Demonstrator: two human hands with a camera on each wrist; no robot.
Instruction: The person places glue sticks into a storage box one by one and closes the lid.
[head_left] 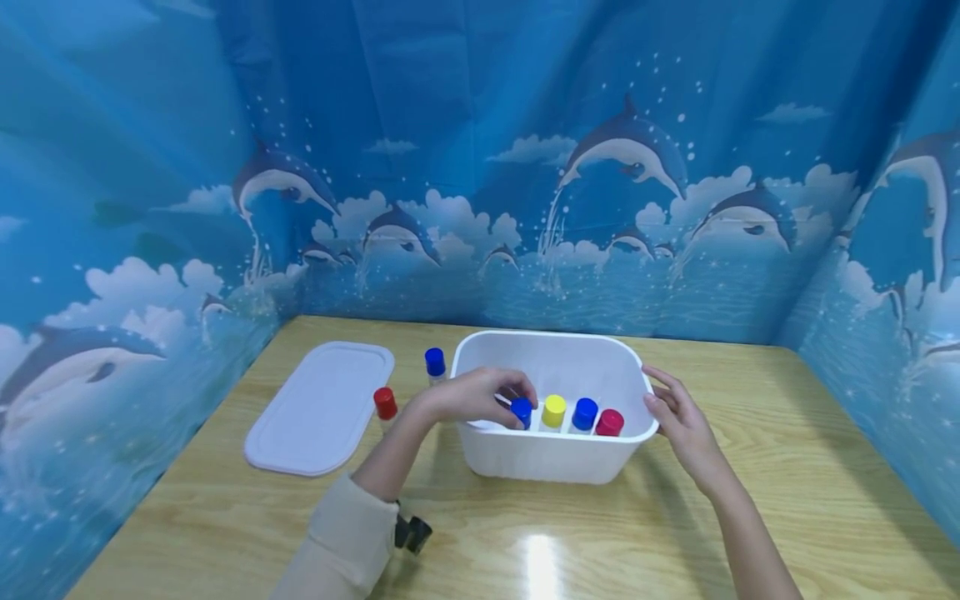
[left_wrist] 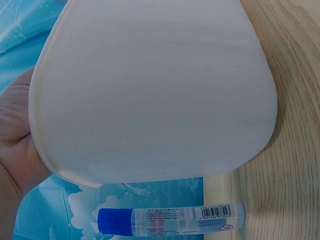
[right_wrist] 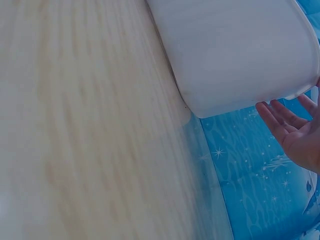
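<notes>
My left hand (head_left: 487,396) reaches over the near left rim of a white plastic box (head_left: 551,458) and pinches a blue-capped tube (head_left: 521,412) inside it. To its right in the box stand a yellow-capped tube (head_left: 554,411), another blue-capped tube (head_left: 584,414) and a red-capped tube (head_left: 610,422); the front wall hides their lower parts. At the box's right end, my right hand (head_left: 686,433) rests against the rim. Its fairly straight fingers (right_wrist: 272,120) touch the outer wall in the right wrist view.
A clear, labelled tube with a blue cap (left_wrist: 115,222) stands left of the box. Nearer, a red-capped tube (head_left: 386,404) is partly hidden by my left forearm. A flat white lid (head_left: 318,408) lies farther left on the wooden table. Dolphin-printed curtain (head_left: 480,167) surrounds the back and sides.
</notes>
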